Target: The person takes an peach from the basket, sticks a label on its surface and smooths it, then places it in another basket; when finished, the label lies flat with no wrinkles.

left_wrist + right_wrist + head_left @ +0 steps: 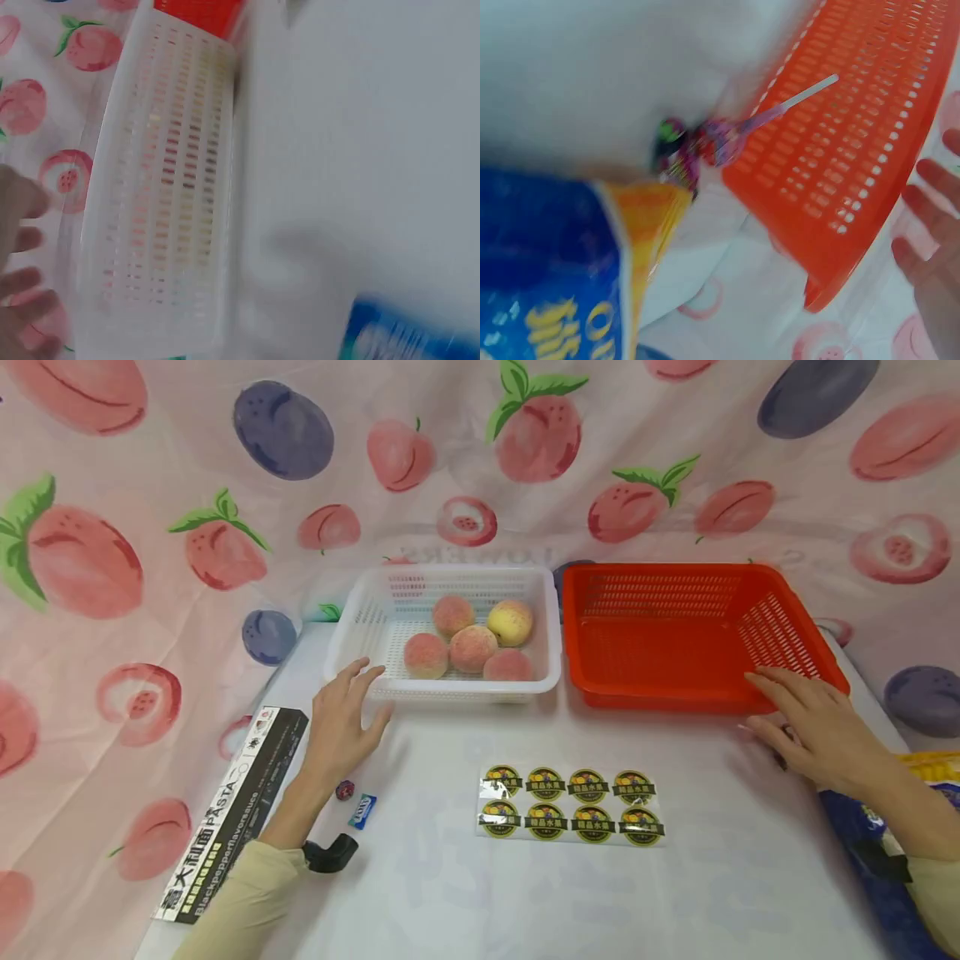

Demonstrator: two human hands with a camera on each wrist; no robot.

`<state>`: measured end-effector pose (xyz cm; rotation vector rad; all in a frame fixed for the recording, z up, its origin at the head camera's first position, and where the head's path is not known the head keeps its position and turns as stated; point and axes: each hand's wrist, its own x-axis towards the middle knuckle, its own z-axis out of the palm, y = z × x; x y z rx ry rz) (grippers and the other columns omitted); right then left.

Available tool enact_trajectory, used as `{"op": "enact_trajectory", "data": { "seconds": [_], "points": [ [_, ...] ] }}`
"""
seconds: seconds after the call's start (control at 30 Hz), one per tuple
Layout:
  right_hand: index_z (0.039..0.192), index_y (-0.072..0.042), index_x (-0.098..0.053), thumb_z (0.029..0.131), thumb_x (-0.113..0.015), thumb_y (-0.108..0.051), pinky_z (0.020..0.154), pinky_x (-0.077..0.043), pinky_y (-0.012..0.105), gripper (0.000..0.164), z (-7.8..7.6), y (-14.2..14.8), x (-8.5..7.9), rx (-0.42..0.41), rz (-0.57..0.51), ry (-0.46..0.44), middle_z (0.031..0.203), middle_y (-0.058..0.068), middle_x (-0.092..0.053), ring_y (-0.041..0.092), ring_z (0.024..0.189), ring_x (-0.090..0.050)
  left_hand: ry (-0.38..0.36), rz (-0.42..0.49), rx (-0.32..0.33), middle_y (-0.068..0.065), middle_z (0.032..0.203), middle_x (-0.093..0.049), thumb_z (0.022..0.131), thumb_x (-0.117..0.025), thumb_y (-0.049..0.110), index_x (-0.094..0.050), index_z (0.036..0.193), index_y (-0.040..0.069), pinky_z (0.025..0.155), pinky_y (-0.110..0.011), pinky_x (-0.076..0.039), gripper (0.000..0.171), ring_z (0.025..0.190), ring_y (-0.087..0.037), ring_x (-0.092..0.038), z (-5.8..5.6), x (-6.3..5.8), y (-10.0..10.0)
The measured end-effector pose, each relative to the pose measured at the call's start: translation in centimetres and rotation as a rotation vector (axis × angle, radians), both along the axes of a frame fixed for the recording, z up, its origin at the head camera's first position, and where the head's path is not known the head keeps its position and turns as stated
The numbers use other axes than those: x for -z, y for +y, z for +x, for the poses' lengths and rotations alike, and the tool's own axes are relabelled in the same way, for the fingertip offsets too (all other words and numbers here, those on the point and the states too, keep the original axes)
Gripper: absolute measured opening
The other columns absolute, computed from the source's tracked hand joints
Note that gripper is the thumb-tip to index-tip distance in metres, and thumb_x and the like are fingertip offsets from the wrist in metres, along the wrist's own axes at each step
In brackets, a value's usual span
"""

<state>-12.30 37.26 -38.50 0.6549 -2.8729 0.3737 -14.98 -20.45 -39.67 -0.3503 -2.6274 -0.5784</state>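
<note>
My left hand (341, 714) hovers with loosely spread fingers by the front left corner of a white plastic basket (450, 687). Inside this basket lie several peaches (473, 649), mostly pink-red, one of them yellow. To its right stands a red plastic basket (675, 700) with nothing in it. My right hand (821, 727) is at the red basket's front right corner, fingers relaxed and holding nothing. In the right wrist view a wrapped lollipop (721, 142) with a white stick lies beside the red basket, along with a small dark-and-purple wrapped item (676, 156).
A sheet of round fruit stickers (570, 806) lies mid-table. At left are a long black-and-white pasta box (232, 814), a small blue packet (362, 811) and a small dark red item (345, 790). A blue-and-yellow bag (547, 255) lies at the right edge. Fruit-print cloth (450, 460) hangs behind.
</note>
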Motion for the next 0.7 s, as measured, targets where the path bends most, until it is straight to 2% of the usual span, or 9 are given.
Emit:
{"op": "enact_trajectory", "data": {
  "seconds": [0.03, 0.1, 0.17, 0.27, 0.33, 0.4, 0.5, 0.6, 0.7],
  "points": [
    [0.136, -0.016, -0.033, 0.081, -0.061, -0.03, 0.105, -0.013, 0.055, 0.064, -0.2, -0.3, -0.2, -0.014, -0.015, 0.012, 0.136, 0.014, -0.035, 0.035, 0.122, -0.033, 0.041, 0.093, -0.023, -0.006, 0.134, -0.039, 0.081, -0.059, 0.026, -0.048, 0.124, 0.017, 0.095, -0.05, -0.03, 0.045, 0.12, -0.025, -0.039, 0.2, 0.2, 0.4],
    [0.133, -0.017, -0.038, 0.079, -0.064, -0.028, 0.105, -0.027, 0.037, 0.06, -0.6, -1.0, -0.5, -0.033, -0.034, 0.022, 0.131, 0.01, -0.041, 0.031, 0.114, -0.04, 0.087, 0.314, -0.072, -0.003, 0.128, -0.042, 0.081, -0.059, 0.018, -0.05, 0.12, 0.016, 0.09, -0.042, -0.037, 0.04, 0.114, -0.021, -0.044, 0.6, 0.6, 1.3],
    [0.13, -0.018, -0.043, 0.078, -0.066, -0.026, 0.098, -0.032, 0.016, 0.057, -1.0, -1.9, -0.8, -0.052, -0.048, 0.015, 0.127, 0.005, -0.045, 0.024, 0.11, -0.044, 0.07, 0.584, -0.114, -0.002, 0.123, -0.041, 0.083, -0.056, 0.013, -0.045, 0.122, 0.016, 0.087, -0.034, -0.041, 0.04, 0.11, -0.017, -0.046, 1.2, 1.0, 2.3],
    [0.123, -0.02, -0.049, 0.078, -0.067, -0.024, 0.086, -0.018, -0.006, 0.049, -1.6, -3.5, -1.0, -0.091, -0.06, 0.014, 0.121, -0.003, -0.048, 0.015, 0.109, -0.044, -0.032, 1.087, -0.144, -0.001, 0.116, -0.037, 0.085, -0.053, 0.008, -0.033, 0.125, 0.018, 0.086, -0.032, -0.046, 0.046, 0.102, -0.015, -0.049, 1.8, 1.3, 3.9],
    [0.118, -0.019, -0.053, 0.076, -0.068, -0.022, 0.088, -0.016, -0.006, 0.044, -2.3, -4.7, -1.2, -0.137, -0.073, 0.037, 0.117, -0.005, -0.05, 0.013, 0.109, -0.044, -0.112, 1.435, -0.141, -0.003, 0.11, -0.036, 0.085, -0.051, 0.004, -0.024, 0.125, 0.018, 0.087, -0.035, -0.046, 0.049, 0.096, -0.016, -0.049, 2.0, 1.4, 5.3],
    [0.114, -0.021, -0.056, 0.076, -0.068, -0.021, 0.091, -0.019, -0.003, 0.04, -3.0, -5.9, -1.6, -0.178, -0.066, 0.054, 0.115, -0.009, -0.051, 0.01, 0.108, -0.044, -0.199, 1.701, -0.153, -0.004, 0.105, -0.035, 0.086, -0.049, 0.004, -0.017, 0.123, 0.018, 0.09, -0.037, -0.045, 0.051, 0.097, -0.018, -0.047, 2.0, 1.4, 6.8],
    [0.11, -0.025, -0.056, 0.077, -0.067, -0.022, 0.09, -0.033, 0.009, 0.035, -4.2, -7.9, -2.6, -0.24, -0.03, 0.067, 0.112, -0.012, -0.051, 0.006, 0.105, -0.045, -0.296, 1.953, -0.159, -0.005, 0.106, -0.033, 0.085, -0.047, 0.005, -0.011, 0.123, 0.017, 0.095, -0.038, -0.039, 0.054, 0.101, -0.02, -0.043, 1.7, 1.6, 8.9],
    [0.109, -0.028, -0.055, 0.077, -0.066, -0.022, 0.082, -0.042, 0.023, 0.034, -5.5, -10.0, -3.6, -0.302, -0.004, 0.073, 0.11, -0.013, -0.051, 0.003, 0.102, -0.046, -0.332, 2.072, -0.197, -0.004, 0.109, -0.03, 0.086, -0.046, 0.008, -0.011, 0.125, 0.018, 0.097, -0.039, -0.035, 0.054, 0.109, -0.02, -0.037, 1.2, 1.4, 10.6],
    [0.108, -0.026, -0.055, 0.076, -0.067, -0.02, 0.077, -0.046, 0.027, 0.034, -7.0, -11.9, -4.2, -0.374, 0.002, 0.095, 0.107, -0.01, -0.052, 0.004, 0.098, -0.048, -0.328, 2.127, -0.239, -0.002, 0.105, -0.034, 0.086, -0.047, 0.009, -0.016, 0.126, 0.02, 0.096, -0.039, -0.034, 0.052, 0.109, -0.019, -0.037, 0.6, 1.0, 11.8]
  ]
}}
